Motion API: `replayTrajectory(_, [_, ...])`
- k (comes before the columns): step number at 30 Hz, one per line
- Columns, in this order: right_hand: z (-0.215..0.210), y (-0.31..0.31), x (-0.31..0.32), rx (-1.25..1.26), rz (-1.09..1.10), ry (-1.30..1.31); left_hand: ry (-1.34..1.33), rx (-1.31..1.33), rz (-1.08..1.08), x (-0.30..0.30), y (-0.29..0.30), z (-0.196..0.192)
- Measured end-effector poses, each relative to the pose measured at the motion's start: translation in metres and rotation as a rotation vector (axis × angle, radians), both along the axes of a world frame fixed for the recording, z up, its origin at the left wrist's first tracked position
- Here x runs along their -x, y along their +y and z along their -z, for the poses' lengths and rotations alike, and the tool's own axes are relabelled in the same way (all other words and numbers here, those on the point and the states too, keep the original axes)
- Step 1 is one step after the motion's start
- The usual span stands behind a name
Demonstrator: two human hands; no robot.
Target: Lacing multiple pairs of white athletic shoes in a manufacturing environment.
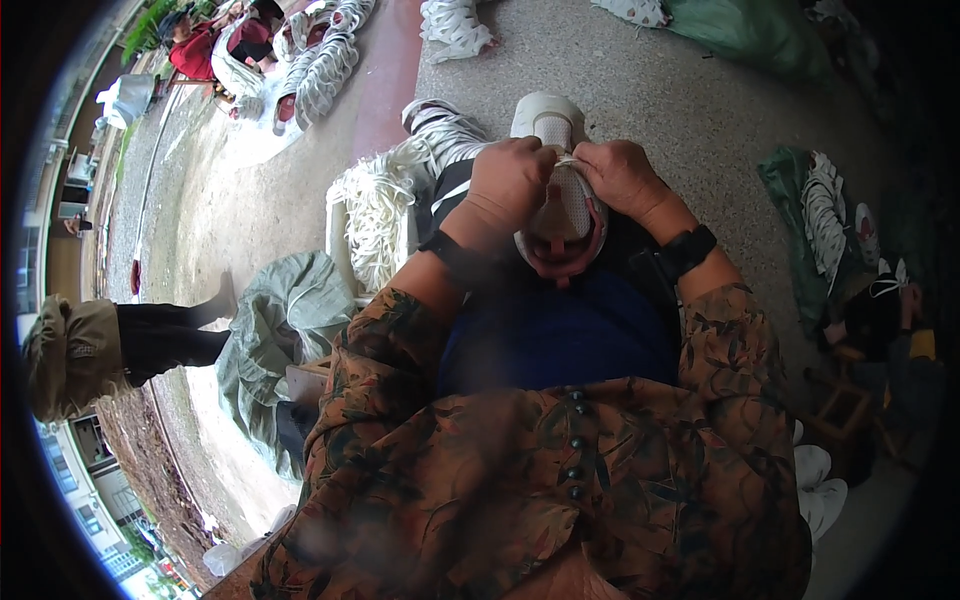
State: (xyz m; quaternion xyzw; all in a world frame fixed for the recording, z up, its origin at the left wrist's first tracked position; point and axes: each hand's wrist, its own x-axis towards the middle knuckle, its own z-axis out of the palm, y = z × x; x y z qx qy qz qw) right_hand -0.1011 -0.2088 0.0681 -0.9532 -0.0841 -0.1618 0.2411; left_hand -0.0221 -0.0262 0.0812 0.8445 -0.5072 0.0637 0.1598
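Note:
A cream-white shoe lies before me over my lap, toe pointing away and pink-lined heel opening toward me. My left hand is closed at its left side, thumb and fingers pinched together over the eyelets. From the right, my right hand is closed too, pinching a white shoelace that spans the short gap between both hands. The left fingertips also seem to grip this lace, though they partly hide it. Dark bands circle both my wrists.
Left of my lap stands a white box heaped with loose white laces. Beyond it is a row of white shoes. A grey-green sack sits near my left arm. People sit among shoes at far left and right; another person stands left.

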Motion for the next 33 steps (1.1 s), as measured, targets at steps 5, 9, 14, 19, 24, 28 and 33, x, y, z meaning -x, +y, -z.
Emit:
replayTrajectory(5, [0.015, -0.01, 0.008, 0.119, -0.007, -0.034, -0.283, 0.202, 0.254, -0.02, 0.012, 0.0])
replayTrajectory(9, [0.039, -0.016, 0.018, 0.16, 0.034, -0.066, -0.199, 0.208, 0.334, -0.021, 0.021, 0.009])
replayTrajectory(14, [0.052, -0.016, 0.024, 0.002, 0.121, 0.105, 0.186, 0.27, 0.211, -0.024, 0.042, 0.03])
replayTrajectory(19, [0.05, -0.044, 0.056, -0.076, 0.011, -0.103, 0.705, 0.314, -0.127, -0.048, 0.117, 0.049])
replayTrajectory(24, [0.077, -0.138, 0.14, -0.328, 0.389, 0.078, 0.874, 0.325, -0.43, -0.071, 0.249, 0.043])
replayTrajectory(28, [0.101, -0.255, 0.254, -0.29, 0.728, 0.222, 0.947, 0.187, -0.768, -0.074, 0.357, 0.029])
replayTrajectory(33, [0.107, -0.341, 0.388, -0.143, 0.866, 0.224, 0.936, 0.215, -0.929, -0.062, 0.466, 0.041])
